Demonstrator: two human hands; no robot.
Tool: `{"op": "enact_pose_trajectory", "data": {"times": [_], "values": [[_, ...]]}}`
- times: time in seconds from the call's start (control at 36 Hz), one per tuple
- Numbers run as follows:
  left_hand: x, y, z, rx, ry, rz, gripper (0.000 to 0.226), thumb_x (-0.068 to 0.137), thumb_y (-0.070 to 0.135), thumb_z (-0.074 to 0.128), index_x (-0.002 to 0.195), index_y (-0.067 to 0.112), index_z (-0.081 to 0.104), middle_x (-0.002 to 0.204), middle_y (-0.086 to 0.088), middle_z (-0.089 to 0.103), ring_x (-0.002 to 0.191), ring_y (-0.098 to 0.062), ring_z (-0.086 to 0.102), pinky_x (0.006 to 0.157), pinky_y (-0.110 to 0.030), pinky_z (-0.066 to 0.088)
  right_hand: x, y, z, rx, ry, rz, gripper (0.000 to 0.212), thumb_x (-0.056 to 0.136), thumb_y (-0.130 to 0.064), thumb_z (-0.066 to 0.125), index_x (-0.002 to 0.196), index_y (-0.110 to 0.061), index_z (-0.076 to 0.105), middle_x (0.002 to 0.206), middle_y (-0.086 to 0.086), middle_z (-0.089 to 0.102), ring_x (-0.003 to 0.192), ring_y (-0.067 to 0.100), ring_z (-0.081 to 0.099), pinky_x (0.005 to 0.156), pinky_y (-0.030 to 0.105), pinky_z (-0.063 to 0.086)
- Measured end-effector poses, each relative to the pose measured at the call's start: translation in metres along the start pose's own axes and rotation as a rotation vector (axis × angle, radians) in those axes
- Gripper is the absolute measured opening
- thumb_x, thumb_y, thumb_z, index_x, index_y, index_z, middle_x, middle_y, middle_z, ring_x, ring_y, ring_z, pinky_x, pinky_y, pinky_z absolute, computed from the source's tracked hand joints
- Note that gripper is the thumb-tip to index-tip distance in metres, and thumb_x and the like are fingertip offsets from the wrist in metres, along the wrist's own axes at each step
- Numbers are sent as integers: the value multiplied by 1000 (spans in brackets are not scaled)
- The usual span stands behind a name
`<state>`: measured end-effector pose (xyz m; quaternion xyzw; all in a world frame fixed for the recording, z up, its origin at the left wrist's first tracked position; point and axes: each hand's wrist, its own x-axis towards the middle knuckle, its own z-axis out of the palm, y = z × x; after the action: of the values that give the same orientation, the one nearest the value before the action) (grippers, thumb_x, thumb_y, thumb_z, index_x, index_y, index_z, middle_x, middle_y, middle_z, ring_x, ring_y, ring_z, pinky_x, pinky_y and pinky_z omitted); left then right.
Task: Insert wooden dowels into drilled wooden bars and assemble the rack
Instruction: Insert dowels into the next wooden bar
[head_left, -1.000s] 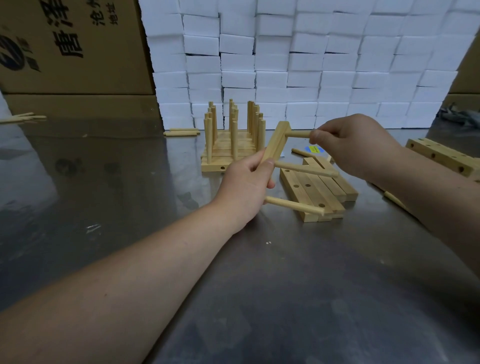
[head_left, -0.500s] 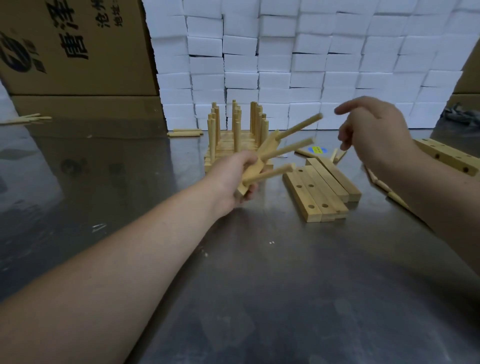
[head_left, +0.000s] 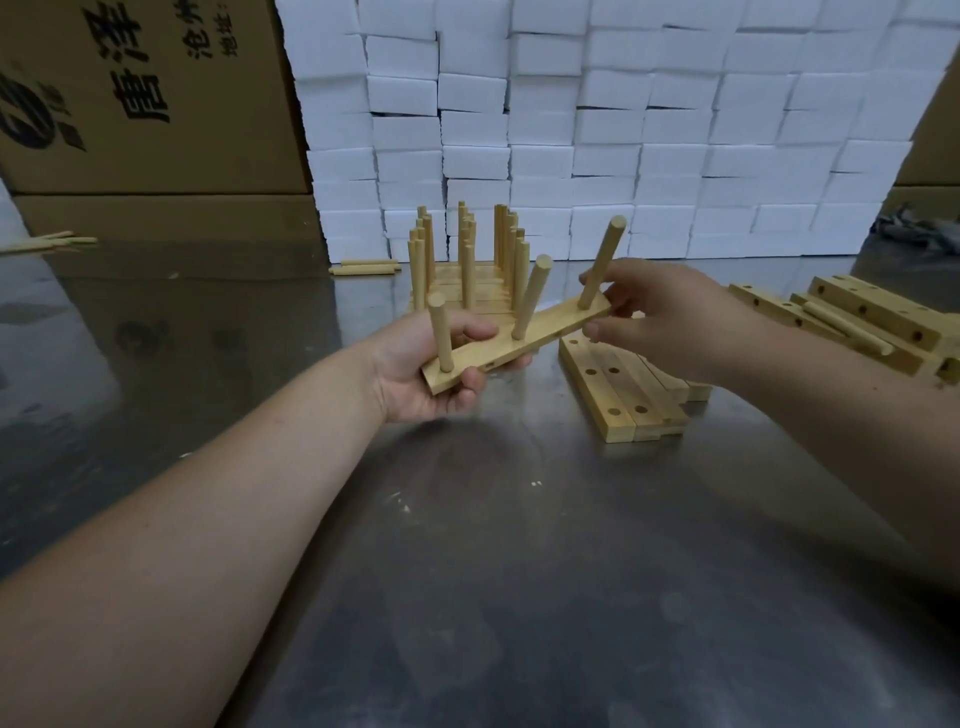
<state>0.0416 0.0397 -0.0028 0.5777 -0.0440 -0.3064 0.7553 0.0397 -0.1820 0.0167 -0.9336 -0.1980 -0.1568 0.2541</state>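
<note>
- Your left hand (head_left: 436, 374) is gripping the near end of the wooden bar (head_left: 540, 332), with your fingers curling under it and your thumb lying on top.
- Your right hand (head_left: 675, 322) is pinching the bar's far end, just beside the last dowel (head_left: 602, 260).
- The bar is hanging tilted above the steel table (head_left: 519, 571), its three dowels (head_left: 530, 296) pointing upward.
- Finished dowelled bars (head_left: 467, 249) are standing just behind it, and drilled bars (head_left: 618, 395) are lying flat to the right.

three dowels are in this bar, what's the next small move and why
Probably set the bar down with the finished bars behind it: all three dowels stand in it, and the left hand and right hand hold its ends.
</note>
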Motion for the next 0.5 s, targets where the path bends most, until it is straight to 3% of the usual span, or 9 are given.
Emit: {"op": "enact_pose_trajectory", "data": {"times": [0.08,0.14,0.19,0.25,0.36,0.44,0.5], "values": [[-2,2,0,-62,15,-7,29,83,22,50,102,4,60,78,-13,69,40,-10,54,40,-19,49,0,1,1,-43,22,-8,21,84,-33,64,105,-34,62,81,-18,55,78,0,52,62,17,35],[-3,4,-1,-184,68,22,38,94,27,37,94,1,65,69,-16,66,42,-16,59,40,-22,51,0,2,1,-37,44,-3,21,84,-35,63,105,-31,64,80,-18,56,76,-1,51,61,15,35],[0,5,-5,-314,173,151,45,97,28,29,92,-1,64,65,-16,66,45,-19,62,41,-24,53,0,4,1,-37,68,16,26,85,-37,61,108,-26,64,80,-15,58,73,1,51,61,16,37],[5,3,-8,-330,315,316,34,97,23,29,97,2,57,71,-14,68,51,-18,65,47,-24,54,2,7,2,-39,92,52,34,87,-38,58,116,-20,61,84,-11,58,71,2,49,60,16,36],[15,-4,-7,-61,474,499,20,95,13,46,111,2,54,94,-14,68,68,-17,70,65,-25,57,5,13,3,-65,108,124,35,88,-40,57,114,-19,63,81,-11,57,70,3,49,57,20,37],[18,-6,-5,107,533,580,35,90,7,57,125,3,51,104,-13,65,80,-16,70,76,-24,56,5,15,5,-72,102,157,34,88,-43,54,111,-20,64,82,-10,58,73,5,52,59,22,42],[19,-7,-6,269,619,599,40,88,5,60,127,6,52,104,-8,64,77,-11,68,78,-22,55,5,13,7,-99,96,154,35,89,-43,53,113,-19,64,78,-12,57,71,4,51,57,21,41]]}}
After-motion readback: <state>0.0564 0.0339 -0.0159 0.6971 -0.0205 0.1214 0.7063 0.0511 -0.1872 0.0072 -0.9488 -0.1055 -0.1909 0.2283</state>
